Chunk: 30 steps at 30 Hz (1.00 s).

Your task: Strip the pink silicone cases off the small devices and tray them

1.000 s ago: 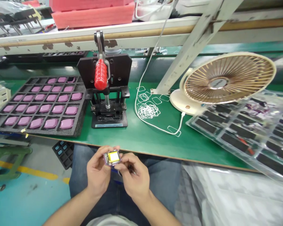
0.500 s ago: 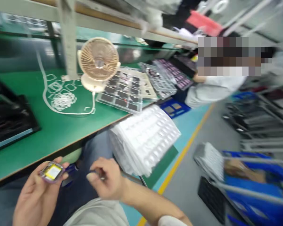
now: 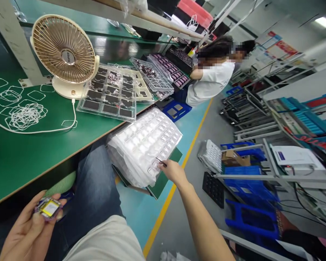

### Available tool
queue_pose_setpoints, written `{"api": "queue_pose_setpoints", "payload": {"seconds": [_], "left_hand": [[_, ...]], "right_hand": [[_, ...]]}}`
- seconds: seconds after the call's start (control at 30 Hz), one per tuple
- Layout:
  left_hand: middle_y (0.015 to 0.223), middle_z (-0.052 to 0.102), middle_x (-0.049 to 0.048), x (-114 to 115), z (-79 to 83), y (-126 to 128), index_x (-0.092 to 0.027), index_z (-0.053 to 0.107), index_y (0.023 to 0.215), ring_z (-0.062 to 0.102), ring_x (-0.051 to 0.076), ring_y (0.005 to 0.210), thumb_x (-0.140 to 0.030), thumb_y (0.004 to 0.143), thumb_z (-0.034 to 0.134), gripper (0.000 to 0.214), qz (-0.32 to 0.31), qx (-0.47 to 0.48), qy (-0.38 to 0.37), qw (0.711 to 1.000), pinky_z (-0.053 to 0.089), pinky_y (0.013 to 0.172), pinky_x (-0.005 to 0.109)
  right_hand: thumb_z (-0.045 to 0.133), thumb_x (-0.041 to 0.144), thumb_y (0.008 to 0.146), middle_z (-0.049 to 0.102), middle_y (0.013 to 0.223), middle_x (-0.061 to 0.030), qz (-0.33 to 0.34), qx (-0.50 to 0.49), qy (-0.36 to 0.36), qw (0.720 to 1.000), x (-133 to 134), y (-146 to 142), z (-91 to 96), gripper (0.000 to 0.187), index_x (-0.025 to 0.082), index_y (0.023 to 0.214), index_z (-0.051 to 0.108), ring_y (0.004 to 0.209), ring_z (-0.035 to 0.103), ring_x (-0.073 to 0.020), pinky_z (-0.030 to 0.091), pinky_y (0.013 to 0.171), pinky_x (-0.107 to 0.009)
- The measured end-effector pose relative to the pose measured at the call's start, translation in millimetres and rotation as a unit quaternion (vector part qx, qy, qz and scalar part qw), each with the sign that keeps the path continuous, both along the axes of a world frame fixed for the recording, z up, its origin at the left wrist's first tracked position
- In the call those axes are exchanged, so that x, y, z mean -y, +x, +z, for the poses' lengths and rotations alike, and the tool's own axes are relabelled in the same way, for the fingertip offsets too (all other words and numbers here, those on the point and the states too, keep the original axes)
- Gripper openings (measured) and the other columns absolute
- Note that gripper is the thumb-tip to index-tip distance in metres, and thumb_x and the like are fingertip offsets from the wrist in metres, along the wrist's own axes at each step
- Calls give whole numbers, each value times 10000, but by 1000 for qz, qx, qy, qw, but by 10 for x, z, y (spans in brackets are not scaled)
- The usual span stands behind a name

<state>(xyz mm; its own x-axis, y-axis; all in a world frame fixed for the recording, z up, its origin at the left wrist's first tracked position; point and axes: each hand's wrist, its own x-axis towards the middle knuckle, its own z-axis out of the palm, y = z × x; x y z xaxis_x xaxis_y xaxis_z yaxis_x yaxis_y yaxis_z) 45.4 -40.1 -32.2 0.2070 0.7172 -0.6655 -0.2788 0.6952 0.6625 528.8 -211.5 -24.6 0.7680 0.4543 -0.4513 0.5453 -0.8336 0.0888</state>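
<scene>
In my left hand [image 3: 29, 232] is a small square electronic module [image 3: 49, 209] with a purple rim and a yellow-edged pale square on its face. The fingers and thumb grip it by its edges, above my lap. My right hand [image 3: 175, 173] reaches out to the stack of white plastic trays [image 3: 146, 139] and pinches dark tweezers [image 3: 162, 162]. The tweezer tips are over the tray's near right corner, among its small square pockets. Whether they touch a part there I cannot tell.
A cream fan [image 3: 66, 56] stands on the green bench [image 3: 51, 145], with its white cable and a heap of white square rings [image 3: 28, 115] nearby. Clear trays of dark parts [image 3: 108, 94] lie beyond. A co-worker in a white shirt [image 3: 210, 85] sits farther along. Blue crates [image 3: 244, 181] are on the right.
My right hand has moved from near my lap, forward and right, to the white tray stack. The view has turned right. My left hand still holds the module.
</scene>
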Motion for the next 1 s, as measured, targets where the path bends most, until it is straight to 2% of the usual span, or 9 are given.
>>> {"api": "queue_pose_setpoints", "payload": {"seconds": [0.1,0.23,0.33,0.43,0.57,0.67,0.77,0.9,1.0], "left_hand": [[1425,748,75,33,46,190,-309,701,1430,629,351,1404,-407,751,939,726,-32,8,-33,999,629,980,255],[1461,722,102,66,59,258,-268,769,1331,646,386,1377,-415,718,959,658,-38,28,-45,998,653,968,308],[1391,762,117,75,42,248,-250,796,1274,682,409,1326,-460,736,935,594,-24,30,-34,999,682,924,350],[1319,795,109,85,50,254,-258,821,1220,713,427,1270,-473,754,918,522,-13,17,-16,1000,696,883,395],[1263,806,162,123,128,319,-207,833,1212,766,372,1166,-424,774,929,498,-35,47,11,998,677,869,353],[1284,784,207,139,204,420,-180,855,1159,779,370,1090,-421,784,931,452,-80,85,45,992,666,837,384],[1500,654,221,129,273,495,-190,869,1117,774,382,1073,-398,784,935,398,-104,115,87,984,659,815,418],[1558,593,208,83,303,422,-203,865,1141,771,345,1037,-375,839,894,349,-79,138,120,980,653,783,411],[1484,646,191,33,266,265,-203,860,1165,768,316,1014,-367,876,863,332,-36,146,132,980,644,767,375]], "right_hand": [[698,419,1020,703,1223,-85,12,-3,4,1000,50,-71,-118,297,188,1206,712,1118,667,-243,548,1004,-461],[701,415,1005,685,1253,-98,14,-4,31,999,66,-45,-203,327,179,1231,703,1100,654,-239,534,969,-424],[739,398,957,701,1249,-106,11,-6,55,998,83,6,-218,355,183,1239,712,1092,656,-237,513,920,-366],[765,351,896,760,1161,-91,3,-4,87,996,104,58,-134,239,207,1086,758,1038,687,-232,477,815,-287],[721,399,908,789,953,-99,-16,25,139,990,-1,-72,117,216,211,1006,767,864,708,-272,457,702,-314],[685,626,921,734,780,-53,15,-6,233,972,-344,-556,252,422,228,1028,779,690,645,-240,440,624,-317],[711,721,877,650,651,-6,63,-190,389,899,-862,-1379,278,508,225,950,797,585,550,-190,419,571,-300],[789,661,853,683,696,-13,89,-403,393,822,-1467,-2331,237,466,197,888,805,616,554,-165,432,588,-280],[837,623,836,760,850,-59,77,-529,370,760,-1699,-2612,183,452,176,884,796,747,636,-178,499,699,-281]]}}
